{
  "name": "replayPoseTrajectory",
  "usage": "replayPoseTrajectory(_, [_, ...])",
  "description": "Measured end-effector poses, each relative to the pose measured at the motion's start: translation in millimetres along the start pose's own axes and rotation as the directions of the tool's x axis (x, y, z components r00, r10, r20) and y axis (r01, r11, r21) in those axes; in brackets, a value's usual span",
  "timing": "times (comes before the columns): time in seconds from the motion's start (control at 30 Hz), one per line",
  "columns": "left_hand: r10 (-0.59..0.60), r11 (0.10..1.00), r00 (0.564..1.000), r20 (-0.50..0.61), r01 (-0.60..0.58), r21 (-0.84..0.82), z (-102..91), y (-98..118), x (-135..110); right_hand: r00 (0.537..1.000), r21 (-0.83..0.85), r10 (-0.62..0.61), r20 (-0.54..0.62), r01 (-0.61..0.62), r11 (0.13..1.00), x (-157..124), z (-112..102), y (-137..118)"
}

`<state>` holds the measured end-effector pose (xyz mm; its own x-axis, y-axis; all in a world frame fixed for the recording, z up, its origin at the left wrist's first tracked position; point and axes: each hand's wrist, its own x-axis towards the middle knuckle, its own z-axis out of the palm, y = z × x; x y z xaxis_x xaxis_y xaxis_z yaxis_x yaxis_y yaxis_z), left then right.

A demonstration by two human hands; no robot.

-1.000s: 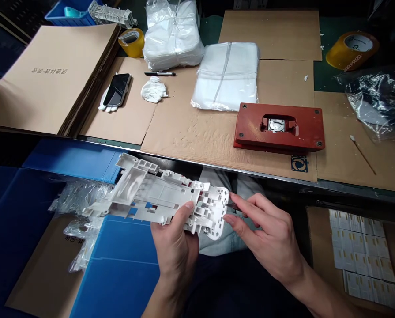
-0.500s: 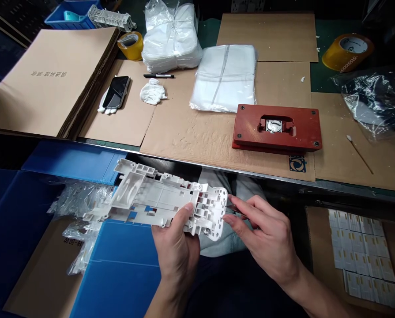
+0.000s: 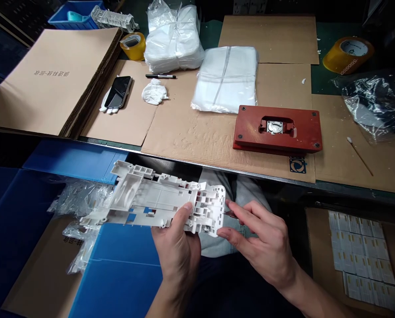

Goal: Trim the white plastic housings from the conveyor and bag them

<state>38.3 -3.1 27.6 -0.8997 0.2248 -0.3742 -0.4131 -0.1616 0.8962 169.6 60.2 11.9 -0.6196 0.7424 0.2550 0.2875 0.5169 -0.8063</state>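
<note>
As the left hand clasps a white frame, the right hand pinches a tool alongside.

The right hand hides most of a small dark object, leaving its kind unclear.
</note>
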Motion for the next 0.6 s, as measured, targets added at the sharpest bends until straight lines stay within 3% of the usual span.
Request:
replayPoseTrajectory(0.17, [0.029, 1.0, 1.0, -0.01, -0.029, 0.011, -1.7, -3, 2, 0.997, -0.009, -0.071, 0.003, 0.071, 0.997, -4, 4, -3])
replayPoseTrajectory(0.27, [0.054, 0.998, 0.999, -0.001, -0.054, -0.015, -2.5, -3, 7, 0.989, 0.108, -0.127, 0.076, 0.118, 0.987, -8, 2, 3])
replayPoseTrajectory(0.37, [0.063, 0.997, 0.997, 0.037, -0.062, -0.042, -6.3, -1, 15, 0.996, 0.164, -0.041, 0.083, 0.027, 0.986, -12, -5, 20])
replayPoseTrajectory(0.47, [-0.018, 0.995, 0.994, 0.103, 0.028, -0.096, -13.0, 5, 22, 0.993, 0.074, 0.085, 0.081, -0.091, 0.993, -13, -15, 40])
replayPoseTrajectory(0.6, [-0.126, 0.96, 0.953, 0.275, 0.187, -0.207, -23.4, 15, 29, 0.991, -0.133, 0.082, 0.105, -0.068, 0.989, -12, -24, 58])
